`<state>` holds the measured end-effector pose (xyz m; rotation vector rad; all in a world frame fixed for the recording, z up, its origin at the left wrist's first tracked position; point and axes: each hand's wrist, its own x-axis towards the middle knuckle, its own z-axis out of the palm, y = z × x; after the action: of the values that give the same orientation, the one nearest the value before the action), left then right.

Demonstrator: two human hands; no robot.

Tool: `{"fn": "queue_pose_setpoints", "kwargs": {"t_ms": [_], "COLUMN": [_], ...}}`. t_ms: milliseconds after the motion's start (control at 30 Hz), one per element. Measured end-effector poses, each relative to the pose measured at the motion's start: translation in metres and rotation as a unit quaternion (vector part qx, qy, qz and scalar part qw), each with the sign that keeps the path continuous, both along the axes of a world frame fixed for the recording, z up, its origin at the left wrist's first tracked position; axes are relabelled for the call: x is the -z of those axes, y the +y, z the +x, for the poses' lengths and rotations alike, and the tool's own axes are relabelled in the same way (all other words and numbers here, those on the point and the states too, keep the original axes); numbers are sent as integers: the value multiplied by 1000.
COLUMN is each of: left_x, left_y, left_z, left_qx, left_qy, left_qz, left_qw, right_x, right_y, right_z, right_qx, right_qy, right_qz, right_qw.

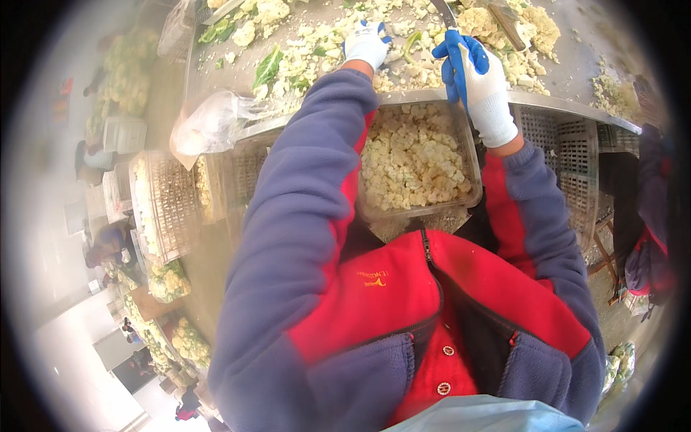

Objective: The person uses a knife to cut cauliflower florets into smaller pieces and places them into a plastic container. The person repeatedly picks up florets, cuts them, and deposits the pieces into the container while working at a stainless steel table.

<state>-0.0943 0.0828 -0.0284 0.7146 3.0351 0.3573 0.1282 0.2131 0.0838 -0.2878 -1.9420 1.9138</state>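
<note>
My left hand (367,46), in a white knit glove with blue-coated fingers, reaches onto the metal worktable (577,59). It is among scattered cauliflower pieces (318,67); its fingertips are partly hidden, and I cannot tell whether it grasps one. My right hand (478,81), gloved alike, grips a knife (446,13) whose blade points away from me. Below the table edge, between my arms, a clear plastic crate (421,213) holds many cut cauliflower florets (415,156). Green leaf scraps (268,67) lie left of my left hand.
Larger cauliflower heads (478,22) and a wooden-handled tool (507,27) lie beyond my right hand. A plastic bag (208,127) hangs over the table's left corner. Slatted crates (167,205) stand at left, another crate (577,162) at right. A co-worker's sleeve (650,178) shows far right.
</note>
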Motion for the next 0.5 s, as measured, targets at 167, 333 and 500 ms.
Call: {"fn": "queue_pose_setpoints", "kwargs": {"t_ms": [167,333,500], "left_x": [-16,-92,-80], "left_y": [-20,-91,-127], "left_z": [-10,68,95], "left_qx": [-12,118,100], "left_qy": [-83,-299,-346], "left_qz": [177,354,344], "left_qw": [981,878,867], "right_x": [-1,-14,-23], "right_y": [7,11,8], "right_z": [-2,3,7], "right_qx": [-5,8,9], "right_qy": [2,-1,27], "right_qz": [-17,-30,23], "right_qw": [1000,1000,999]}}
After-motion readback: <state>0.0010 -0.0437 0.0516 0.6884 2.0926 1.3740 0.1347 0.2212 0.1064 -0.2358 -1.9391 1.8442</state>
